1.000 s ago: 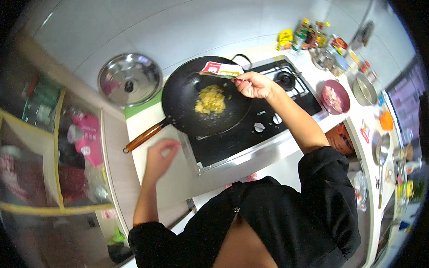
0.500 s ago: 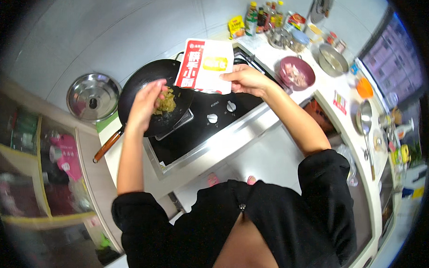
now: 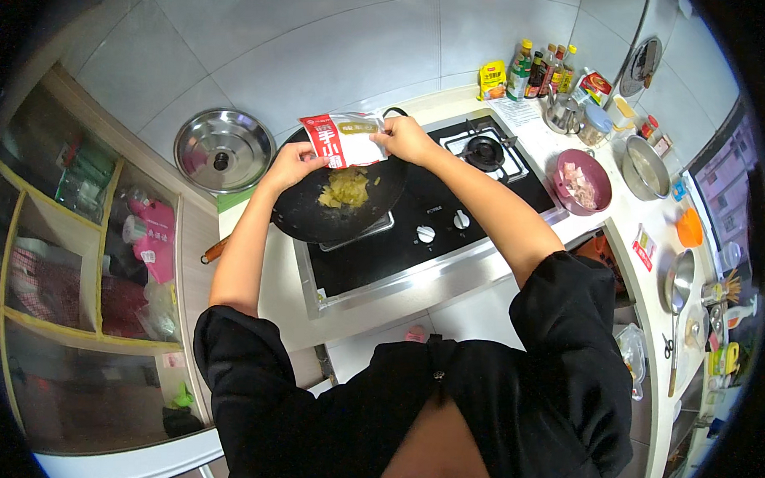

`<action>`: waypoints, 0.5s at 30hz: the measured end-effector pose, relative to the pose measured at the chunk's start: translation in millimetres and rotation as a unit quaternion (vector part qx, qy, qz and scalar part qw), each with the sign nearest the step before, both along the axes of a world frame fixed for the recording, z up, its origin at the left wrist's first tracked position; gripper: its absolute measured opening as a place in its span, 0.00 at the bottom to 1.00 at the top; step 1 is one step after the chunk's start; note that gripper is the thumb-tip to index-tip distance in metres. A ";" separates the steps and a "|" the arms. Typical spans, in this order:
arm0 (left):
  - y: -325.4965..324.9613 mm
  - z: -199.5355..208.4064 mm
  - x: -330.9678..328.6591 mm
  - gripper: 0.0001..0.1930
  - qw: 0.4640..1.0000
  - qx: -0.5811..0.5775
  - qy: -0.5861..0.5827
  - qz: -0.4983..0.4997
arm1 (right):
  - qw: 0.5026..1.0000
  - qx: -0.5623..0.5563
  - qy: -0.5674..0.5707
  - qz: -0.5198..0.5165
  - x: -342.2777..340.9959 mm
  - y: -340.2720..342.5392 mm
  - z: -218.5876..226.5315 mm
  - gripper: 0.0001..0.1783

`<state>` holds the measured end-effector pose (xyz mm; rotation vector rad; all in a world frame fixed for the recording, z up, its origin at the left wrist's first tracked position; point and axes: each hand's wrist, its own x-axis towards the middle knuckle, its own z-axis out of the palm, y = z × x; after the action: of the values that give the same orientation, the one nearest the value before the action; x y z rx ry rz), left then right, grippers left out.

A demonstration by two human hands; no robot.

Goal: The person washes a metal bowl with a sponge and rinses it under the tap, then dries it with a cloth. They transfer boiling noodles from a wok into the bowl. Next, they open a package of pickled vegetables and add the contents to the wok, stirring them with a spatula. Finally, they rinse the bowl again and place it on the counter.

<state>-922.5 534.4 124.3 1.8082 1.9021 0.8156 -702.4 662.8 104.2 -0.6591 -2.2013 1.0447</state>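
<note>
Over the far part of the black wok (image 3: 293, 215), a red and white food packet (image 3: 367, 151) is held between both of my hands. My left hand (image 3: 296, 165) pinches its lower left side, while my right hand (image 3: 408, 140) grips the right side with thumb and fingers. Below the packet, a heap of yellowish-green chopped food (image 3: 344, 190) lies in the wok. The packet's underside is hidden, so I cannot tell where its mouth is. The wok's wooden handle (image 3: 216, 250) sticks out left, partly behind my left forearm.
A steel lid (image 3: 221, 152) leans at the wall left of the wok. The second burner (image 3: 484, 154) is uncovered. Right of the hob stand a purple bowl (image 3: 596, 172) of pale pink meat and a metal pot (image 3: 647, 171). Sauce bottles (image 3: 535, 73) line the back corner.
My left hand has risen from over the food and now grips the packet. The packet has tilted and sits over the wok's far part. The head view has shifted.
</note>
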 end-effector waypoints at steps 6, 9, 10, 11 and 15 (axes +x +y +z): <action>16.5 -27.9 -41.7 0.10 0.996 0.077 -0.044 -0.025 | 0.997 0.068 -0.026 0.017 -33.3 0.1 -8.2 0.11; 27.7 -31.8 -58.5 0.10 1.000 0.010 0.002 0.002 | 0.997 0.061 -0.036 0.004 -42.1 1.2 -11.6 0.11; 29.8 -34.4 -60.3 0.10 0.999 0.022 -0.046 -0.011 | 0.998 0.048 -0.034 0.002 -44.2 2.1 -13.1 0.11; 32.4 -33.5 -55.3 0.10 0.994 0.035 -0.096 -0.026 | 0.998 0.049 -0.039 -0.010 -44.6 5.1 -15.4 0.11; 32.5 -19.2 -37.6 0.08 0.977 0.055 -0.205 -0.025 | 0.997 0.000 -0.071 -0.006 -42.0 11.7 -16.5 0.11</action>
<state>-960.1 566.9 105.0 1.5875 1.5664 1.1911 -744.4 674.5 87.7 -0.7670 -2.3143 1.0207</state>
